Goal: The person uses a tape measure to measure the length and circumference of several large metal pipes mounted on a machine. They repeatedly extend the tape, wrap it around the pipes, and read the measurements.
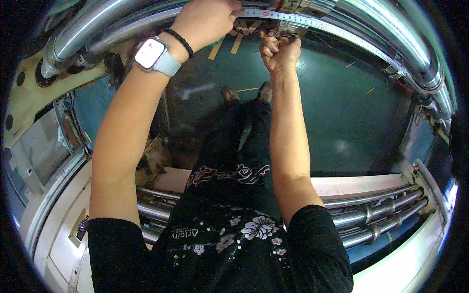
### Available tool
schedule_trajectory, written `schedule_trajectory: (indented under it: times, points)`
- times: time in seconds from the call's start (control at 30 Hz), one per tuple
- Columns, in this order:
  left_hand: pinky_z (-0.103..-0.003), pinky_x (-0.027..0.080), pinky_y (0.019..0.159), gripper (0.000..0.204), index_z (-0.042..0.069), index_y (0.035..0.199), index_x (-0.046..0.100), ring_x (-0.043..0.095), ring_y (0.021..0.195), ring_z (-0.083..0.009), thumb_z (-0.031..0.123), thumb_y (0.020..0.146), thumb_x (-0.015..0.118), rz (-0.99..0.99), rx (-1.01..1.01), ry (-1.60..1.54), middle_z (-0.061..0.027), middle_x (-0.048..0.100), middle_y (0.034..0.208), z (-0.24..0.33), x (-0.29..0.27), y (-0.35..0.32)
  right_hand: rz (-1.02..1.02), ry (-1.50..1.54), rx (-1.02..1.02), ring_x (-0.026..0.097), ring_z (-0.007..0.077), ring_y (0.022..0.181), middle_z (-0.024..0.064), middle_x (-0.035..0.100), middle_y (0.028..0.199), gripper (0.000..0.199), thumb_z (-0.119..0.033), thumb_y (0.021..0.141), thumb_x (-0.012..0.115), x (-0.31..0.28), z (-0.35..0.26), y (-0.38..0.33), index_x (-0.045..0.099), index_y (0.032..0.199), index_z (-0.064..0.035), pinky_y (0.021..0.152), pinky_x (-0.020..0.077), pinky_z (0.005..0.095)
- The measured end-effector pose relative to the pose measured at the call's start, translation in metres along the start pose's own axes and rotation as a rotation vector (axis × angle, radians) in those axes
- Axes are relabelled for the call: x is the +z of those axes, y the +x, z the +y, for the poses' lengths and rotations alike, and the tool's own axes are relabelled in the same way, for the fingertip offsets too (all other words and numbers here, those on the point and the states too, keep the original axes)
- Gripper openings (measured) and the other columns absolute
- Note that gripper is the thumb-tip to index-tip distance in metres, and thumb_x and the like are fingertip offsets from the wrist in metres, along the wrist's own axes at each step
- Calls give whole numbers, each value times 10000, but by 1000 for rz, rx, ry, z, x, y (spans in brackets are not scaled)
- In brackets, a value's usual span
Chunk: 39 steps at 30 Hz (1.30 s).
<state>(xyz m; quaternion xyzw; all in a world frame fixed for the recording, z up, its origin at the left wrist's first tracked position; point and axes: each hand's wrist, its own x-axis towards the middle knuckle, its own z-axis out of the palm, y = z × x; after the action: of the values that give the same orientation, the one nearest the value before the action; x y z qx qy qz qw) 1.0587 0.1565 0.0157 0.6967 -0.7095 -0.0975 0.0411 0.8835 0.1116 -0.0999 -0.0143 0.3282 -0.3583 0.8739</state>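
Note:
My left hand (207,19) reaches up and presses a white measuring tape (312,22) against a thick shiny metal pipe (122,22) that curves across the top of the view. A pale smartwatch (151,53) and a black band sit on that wrist. My right hand (279,49) is closed in a fist just below the tape, gripping something small that I cannot make out. The tape runs on to the right along the pipe.
Below me lies a dark green floor (342,107) with scattered wood strips and my two shoes (246,93). More chrome pipes (381,215) run along a white frame at lower right. Pale machine panels (44,161) stand at the left.

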Motion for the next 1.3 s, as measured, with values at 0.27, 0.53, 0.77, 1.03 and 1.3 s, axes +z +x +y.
schedule_trajectory:
  times: [0.27,0.53,0.77,1.03,1.3]
  points:
    - [-424,458,682,240,74,915,591,558,776,-352,256,822,467,19,46,-39,-164,594,827,-7,2,1,-100,-45,64,515,327,737,314,431,1135,718,-621,823,182,13,-13,-11,252,1206,-19,706,488,465]
    - [-406,455,719,239,66,905,604,562,801,-342,248,819,476,29,58,-29,-161,600,845,-10,3,0,-182,181,51,524,333,746,187,518,929,507,-447,824,267,-5,-11,18,416,1047,-17,635,507,447]
    - [-403,450,729,257,60,914,603,562,809,-342,263,816,480,-37,88,-5,-168,599,842,-12,1,5,-125,115,25,530,318,793,149,516,1009,451,-427,812,247,-9,-7,24,428,1031,-77,565,486,408]
    - [-421,450,724,257,67,917,598,560,801,-354,266,810,476,-72,-16,-52,-179,594,839,-7,-5,4,-142,103,34,536,295,780,125,521,1006,502,-453,825,206,-6,-6,27,424,1068,-72,551,489,397]
    - [-414,458,716,266,72,920,600,561,805,-355,283,812,477,-29,28,-38,-175,597,839,-12,5,3,-83,89,27,550,277,725,136,549,891,519,-458,823,199,-3,-2,18,449,1028,-52,513,483,354]
